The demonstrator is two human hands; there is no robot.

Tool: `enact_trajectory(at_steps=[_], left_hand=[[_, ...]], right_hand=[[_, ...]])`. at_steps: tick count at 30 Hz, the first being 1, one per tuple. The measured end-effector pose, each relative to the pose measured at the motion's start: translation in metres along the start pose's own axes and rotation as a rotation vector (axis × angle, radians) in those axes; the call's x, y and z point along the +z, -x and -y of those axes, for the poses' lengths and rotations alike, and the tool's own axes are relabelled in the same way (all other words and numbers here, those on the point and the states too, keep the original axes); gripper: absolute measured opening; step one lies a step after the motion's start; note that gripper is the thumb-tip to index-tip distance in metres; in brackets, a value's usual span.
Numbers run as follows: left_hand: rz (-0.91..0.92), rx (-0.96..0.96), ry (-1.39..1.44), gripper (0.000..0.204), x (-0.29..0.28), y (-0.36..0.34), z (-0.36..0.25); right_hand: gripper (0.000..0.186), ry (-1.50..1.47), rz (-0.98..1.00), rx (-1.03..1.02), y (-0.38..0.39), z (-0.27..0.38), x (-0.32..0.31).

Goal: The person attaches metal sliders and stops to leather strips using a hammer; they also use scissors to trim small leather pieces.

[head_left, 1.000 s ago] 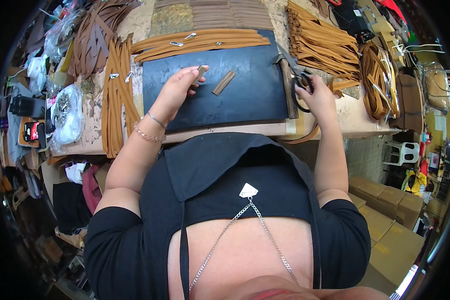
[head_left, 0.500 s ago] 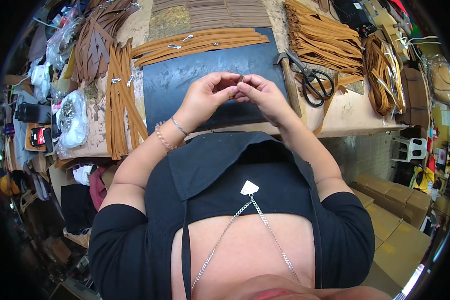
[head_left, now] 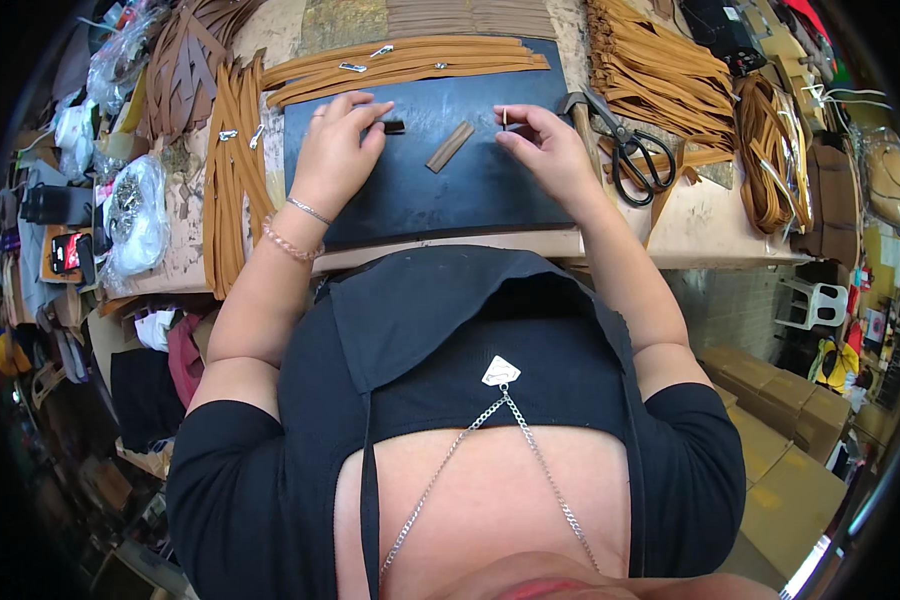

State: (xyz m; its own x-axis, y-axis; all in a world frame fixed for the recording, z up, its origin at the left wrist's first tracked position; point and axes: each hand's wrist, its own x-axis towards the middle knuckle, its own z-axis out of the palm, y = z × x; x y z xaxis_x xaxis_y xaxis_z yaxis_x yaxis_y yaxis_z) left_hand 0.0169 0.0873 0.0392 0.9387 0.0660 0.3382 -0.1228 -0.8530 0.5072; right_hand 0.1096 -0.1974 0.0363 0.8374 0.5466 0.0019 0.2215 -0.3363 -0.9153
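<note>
At one o'clock, a thin tan strip (head_left: 504,119) is being pinched by the right hand (head_left: 543,148); the left hand (head_left: 342,145) is being held half-open, grip on the dark strip (head_left: 395,127) unclear.

The light is quite bright and even over the table (head_left: 187,235), and the shadows are soft. The mat (head_left: 430,212) has a pale, dull sheen in places, and the plastic bag (head_left: 138,215) at left gives small white glints. The left hand (head_left: 340,150) and right hand (head_left: 547,152) look fairly sharp. Near left, the clutter (head_left: 110,485) is dim. Toward the dark round rim, shapes bend and soften; a white streak (head_left: 806,569) glares near right.
</note>
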Motion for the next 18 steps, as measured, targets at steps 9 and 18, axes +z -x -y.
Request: enact_trajectory(at_steps=[9,18], left_hand=[[0.097,0.182,-0.049,0.014,0.022,0.031,-0.019],[0.043,0.294,-0.081,0.010,0.031,0.030,-0.016]], right_hand=[[0.029,0.517,0.255,-0.565,-0.031,0.008,0.019],[0.026,0.689,0.390,-0.581,-0.044,0.008,0.024]])
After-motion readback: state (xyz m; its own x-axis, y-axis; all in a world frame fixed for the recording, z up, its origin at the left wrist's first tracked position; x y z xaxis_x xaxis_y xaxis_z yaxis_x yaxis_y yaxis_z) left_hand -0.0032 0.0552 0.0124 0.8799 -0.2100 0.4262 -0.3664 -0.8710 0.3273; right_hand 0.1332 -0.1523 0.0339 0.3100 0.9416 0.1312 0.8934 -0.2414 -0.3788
